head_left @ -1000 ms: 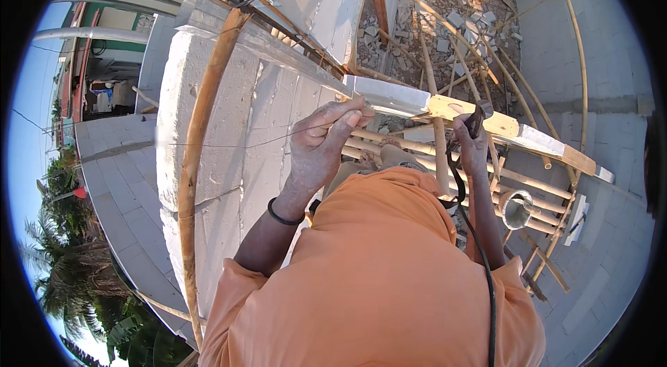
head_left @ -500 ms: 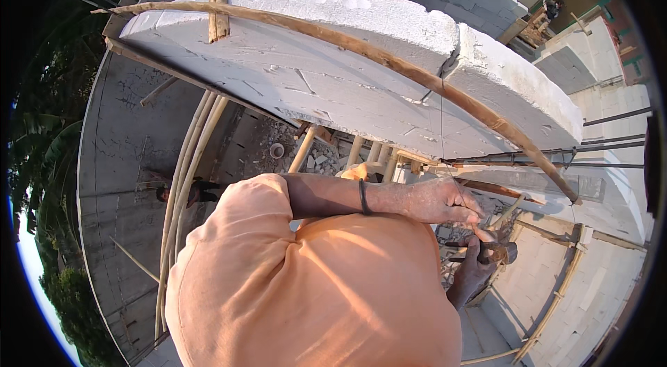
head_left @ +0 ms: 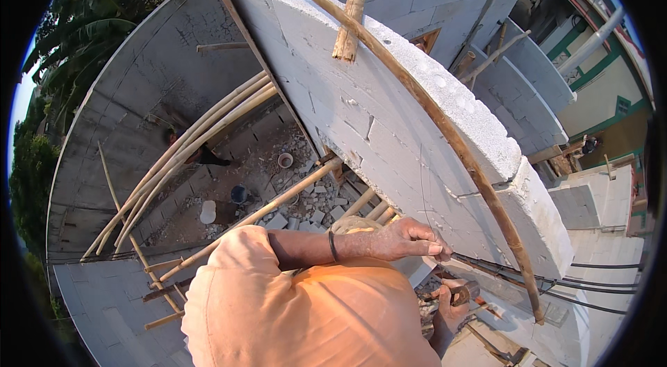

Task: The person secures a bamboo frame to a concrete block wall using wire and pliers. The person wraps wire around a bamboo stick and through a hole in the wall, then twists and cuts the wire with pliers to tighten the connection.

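Observation:
My left hand, with a black band at its wrist, is closed with thumb and fingers pinched on a thin wire. The wire rises from the fingertips in front of the white block wall. Just below it, my right hand grips what looks like a claw hammer, its dark head showing above the fist. Most of the handle is hidden. Along the wall's upper part runs a long wooden pole, close beyond both hands.
Steel bars stick out past the wall's right end. Far below, rubble, a bucket and another person are on the lower floor. Long bamboo poles span the left side. A short wooden post leans across the wall top.
The view has turned, so the wall slopes more steeply to the right and more of the lower floor shows. Both hands sit lower and further left in the picture, keeping their grips.

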{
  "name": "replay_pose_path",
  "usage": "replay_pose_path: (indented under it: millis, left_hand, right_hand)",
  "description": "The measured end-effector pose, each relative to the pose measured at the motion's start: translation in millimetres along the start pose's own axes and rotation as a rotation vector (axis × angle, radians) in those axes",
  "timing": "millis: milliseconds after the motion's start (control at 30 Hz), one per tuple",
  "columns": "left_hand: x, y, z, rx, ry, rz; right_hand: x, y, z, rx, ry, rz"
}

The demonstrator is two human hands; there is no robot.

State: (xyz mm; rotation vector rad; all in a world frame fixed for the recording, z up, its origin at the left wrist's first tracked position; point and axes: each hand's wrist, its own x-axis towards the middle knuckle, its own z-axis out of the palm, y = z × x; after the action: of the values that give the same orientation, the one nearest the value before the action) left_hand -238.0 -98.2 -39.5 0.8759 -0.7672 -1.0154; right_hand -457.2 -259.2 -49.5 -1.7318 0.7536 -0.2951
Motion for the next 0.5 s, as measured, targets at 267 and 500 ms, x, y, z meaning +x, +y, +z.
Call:
replay_pose_path:
  millis: [267,500]
  left_hand:
    - [-26,13,-12,-0.297,0.317,0.08]
    - [-42,14,-19,-0.449,0.475,0.242]
  right_hand:
    - [32,-24,28,0.453,-0.209,-0.265]
    - [54,-44,40,0.344,-0.434,-0.414]
